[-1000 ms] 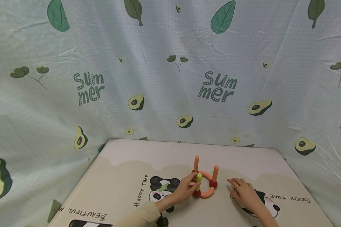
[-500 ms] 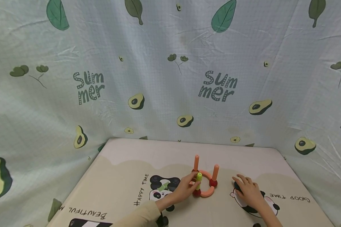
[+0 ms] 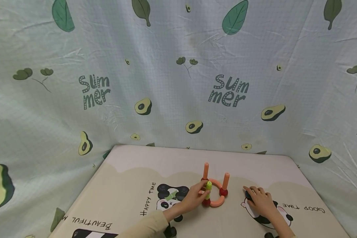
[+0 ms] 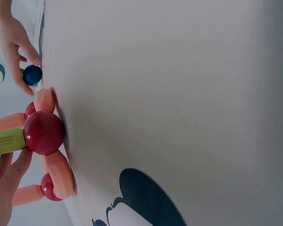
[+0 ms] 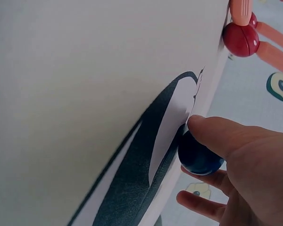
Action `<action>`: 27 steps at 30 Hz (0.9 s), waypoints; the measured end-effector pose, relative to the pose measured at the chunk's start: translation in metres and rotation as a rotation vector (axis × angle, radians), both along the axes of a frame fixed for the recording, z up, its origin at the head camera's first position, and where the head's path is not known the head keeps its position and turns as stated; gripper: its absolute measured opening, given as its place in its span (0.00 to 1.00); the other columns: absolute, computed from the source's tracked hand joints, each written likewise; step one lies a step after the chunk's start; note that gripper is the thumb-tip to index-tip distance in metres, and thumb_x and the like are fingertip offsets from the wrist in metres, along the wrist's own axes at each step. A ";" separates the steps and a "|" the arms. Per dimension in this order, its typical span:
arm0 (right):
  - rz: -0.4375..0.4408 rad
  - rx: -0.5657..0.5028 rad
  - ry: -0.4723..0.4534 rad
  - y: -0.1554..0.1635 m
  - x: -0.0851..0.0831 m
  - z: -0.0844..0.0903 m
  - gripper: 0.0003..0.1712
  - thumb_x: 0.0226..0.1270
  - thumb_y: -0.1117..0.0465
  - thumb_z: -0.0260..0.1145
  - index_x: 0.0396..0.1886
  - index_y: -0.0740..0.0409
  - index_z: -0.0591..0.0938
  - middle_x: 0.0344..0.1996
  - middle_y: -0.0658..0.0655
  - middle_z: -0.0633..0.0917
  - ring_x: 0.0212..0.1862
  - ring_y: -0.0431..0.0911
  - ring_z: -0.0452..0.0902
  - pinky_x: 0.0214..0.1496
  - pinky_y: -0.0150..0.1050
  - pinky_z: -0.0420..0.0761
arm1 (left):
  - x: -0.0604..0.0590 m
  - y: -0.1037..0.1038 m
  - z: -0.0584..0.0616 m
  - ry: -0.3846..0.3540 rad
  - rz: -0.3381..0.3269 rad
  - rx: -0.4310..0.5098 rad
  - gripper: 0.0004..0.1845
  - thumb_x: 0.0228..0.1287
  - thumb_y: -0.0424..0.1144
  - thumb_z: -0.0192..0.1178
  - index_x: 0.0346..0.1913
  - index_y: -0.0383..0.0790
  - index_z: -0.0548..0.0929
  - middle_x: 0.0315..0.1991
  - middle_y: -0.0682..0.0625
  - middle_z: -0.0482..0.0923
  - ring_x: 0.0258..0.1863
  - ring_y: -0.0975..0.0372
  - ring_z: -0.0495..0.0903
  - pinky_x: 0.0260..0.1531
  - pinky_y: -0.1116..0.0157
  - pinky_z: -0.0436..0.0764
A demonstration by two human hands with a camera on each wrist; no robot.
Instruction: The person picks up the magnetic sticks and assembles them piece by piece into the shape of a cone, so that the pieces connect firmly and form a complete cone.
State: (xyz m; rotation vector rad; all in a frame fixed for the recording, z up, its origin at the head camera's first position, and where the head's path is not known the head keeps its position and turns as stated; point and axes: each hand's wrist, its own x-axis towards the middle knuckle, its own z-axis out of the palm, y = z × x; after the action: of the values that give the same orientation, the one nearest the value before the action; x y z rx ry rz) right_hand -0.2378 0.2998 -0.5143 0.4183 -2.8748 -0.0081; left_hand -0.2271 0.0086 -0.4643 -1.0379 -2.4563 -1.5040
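Note:
My left hand (image 3: 192, 199) grips a lime-green stick (image 3: 209, 187), which stands upright on a red ball (image 4: 45, 133) at the near left of a toy frame. This frame is a ring of curved orange pieces (image 3: 218, 202) joined by red balls. Two orange sticks (image 3: 225, 181) rise from its other balls. To the right, my right hand (image 3: 261, 202) is low over the table and holds a dark blue ball (image 5: 198, 157) between thumb and fingers. In the left wrist view that same blue ball (image 4: 32, 75) shows at the fingertips, apart from the frame.
The tabletop (image 3: 131, 162) has a printed cover with pandas and lettering. Behind it hangs a pale curtain (image 3: 163, 82) with avocado and leaf prints. One panda print (image 3: 284, 215) lies beneath my right hand.
My right hand has shifted a little to the right, away from the frame, and its fingers have lowered since half a second ago. The left hand keeps its grip on the green stick.

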 end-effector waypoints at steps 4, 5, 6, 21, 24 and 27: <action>-0.002 0.007 -0.018 -0.001 -0.001 0.001 0.30 0.48 0.55 0.68 0.54 0.53 0.73 0.43 0.56 0.77 0.45 0.56 0.71 0.37 0.56 0.71 | -0.001 0.001 0.000 -0.003 0.006 -0.007 0.15 0.63 0.29 0.49 0.52 0.31 0.68 0.41 0.39 0.77 0.42 0.52 0.78 0.40 0.68 0.79; -0.002 0.004 -0.023 -0.001 -0.001 0.001 0.29 0.49 0.55 0.68 0.54 0.52 0.73 0.43 0.56 0.77 0.45 0.56 0.71 0.37 0.56 0.71 | -0.001 0.001 -0.001 -0.006 0.007 -0.009 0.15 0.63 0.29 0.49 0.52 0.31 0.68 0.41 0.39 0.77 0.42 0.52 0.78 0.40 0.68 0.79; 0.000 0.003 -0.024 -0.001 -0.001 0.002 0.29 0.49 0.56 0.68 0.54 0.52 0.73 0.42 0.56 0.77 0.45 0.56 0.72 0.36 0.55 0.72 | -0.001 0.001 -0.001 -0.012 0.008 -0.009 0.15 0.63 0.29 0.49 0.53 0.31 0.68 0.41 0.39 0.77 0.42 0.53 0.78 0.40 0.68 0.79; 0.033 0.004 0.032 -0.002 -0.003 0.001 0.22 0.52 0.58 0.65 0.50 0.50 0.75 0.39 0.54 0.78 0.41 0.53 0.73 0.32 0.52 0.72 | -0.009 0.005 -0.017 -0.007 0.014 -0.004 0.15 0.63 0.30 0.49 0.53 0.33 0.69 0.43 0.39 0.76 0.42 0.54 0.78 0.40 0.67 0.79; 0.036 -0.009 0.029 -0.002 -0.003 0.001 0.22 0.52 0.58 0.65 0.50 0.51 0.75 0.39 0.54 0.78 0.41 0.53 0.73 0.32 0.51 0.72 | -0.016 0.006 -0.028 0.007 0.016 -0.013 0.15 0.64 0.32 0.49 0.53 0.35 0.69 0.43 0.40 0.77 0.42 0.56 0.79 0.40 0.69 0.79; 0.033 -0.015 0.020 -0.001 -0.004 0.002 0.22 0.52 0.58 0.65 0.50 0.51 0.75 0.39 0.54 0.78 0.42 0.53 0.73 0.32 0.51 0.72 | -0.019 0.005 -0.032 0.015 0.000 -0.014 0.15 0.64 0.34 0.49 0.53 0.35 0.69 0.43 0.41 0.77 0.42 0.59 0.79 0.39 0.71 0.78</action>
State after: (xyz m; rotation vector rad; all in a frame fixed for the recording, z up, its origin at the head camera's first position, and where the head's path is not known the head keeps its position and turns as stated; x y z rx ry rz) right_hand -0.2420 0.2984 -0.5123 0.4607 -2.8456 0.0142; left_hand -0.2464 0.0140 -0.4966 -1.0471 -2.4602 -1.4762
